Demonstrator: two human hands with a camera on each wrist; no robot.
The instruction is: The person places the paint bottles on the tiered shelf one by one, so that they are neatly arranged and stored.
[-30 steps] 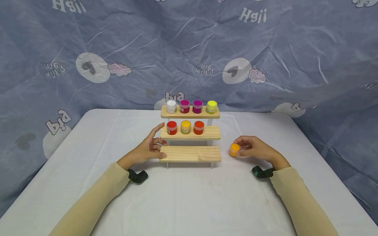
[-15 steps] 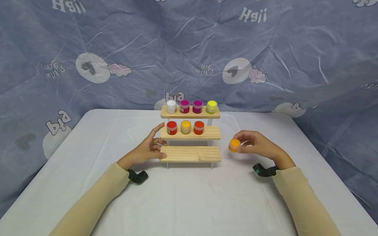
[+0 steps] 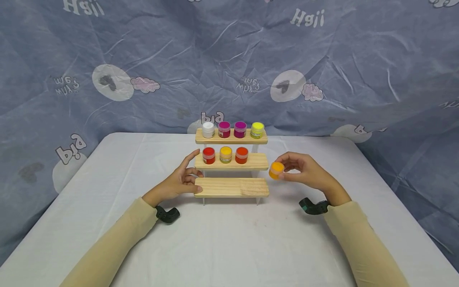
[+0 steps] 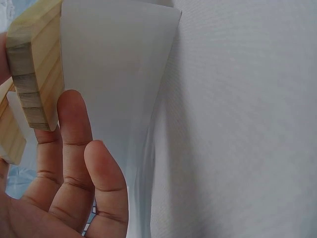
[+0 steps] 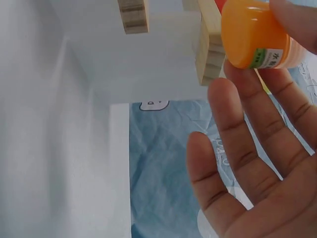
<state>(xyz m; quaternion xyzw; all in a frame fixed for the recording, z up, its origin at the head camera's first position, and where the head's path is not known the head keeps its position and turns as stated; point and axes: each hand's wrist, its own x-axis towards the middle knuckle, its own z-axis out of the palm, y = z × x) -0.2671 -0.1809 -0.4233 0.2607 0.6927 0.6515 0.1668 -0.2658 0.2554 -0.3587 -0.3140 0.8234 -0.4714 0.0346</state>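
Note:
In the head view my right hand (image 3: 305, 171) pinches a small orange paint jar (image 3: 277, 170) between thumb and fingers, raised just right of the three-tier wooden display stand (image 3: 231, 187). The right wrist view shows the jar's label (image 5: 267, 58) and the ends of the stand's boards behind it. My left hand (image 3: 181, 179) grips the left end of the stand's lowest board, thumb on top and fingers below, as the left wrist view of the board (image 4: 42, 74) shows. On the middle board stand a red jar (image 3: 208, 156), a yellow jar (image 3: 225, 155) and an orange-red jar (image 3: 241, 156).
The top board carries a white jar (image 3: 208, 130), a magenta jar (image 3: 224, 130), a purple jar (image 3: 240, 130) and a bright yellow jar (image 3: 257, 130). A white cloth covers the table (image 3: 229, 247). A printed blue-grey curtain (image 3: 215, 52) hangs behind it.
My right hand has lifted the orange paint jar off the table and carried it left and away from me, toward the stand's middle board. My left hand has stayed in place.

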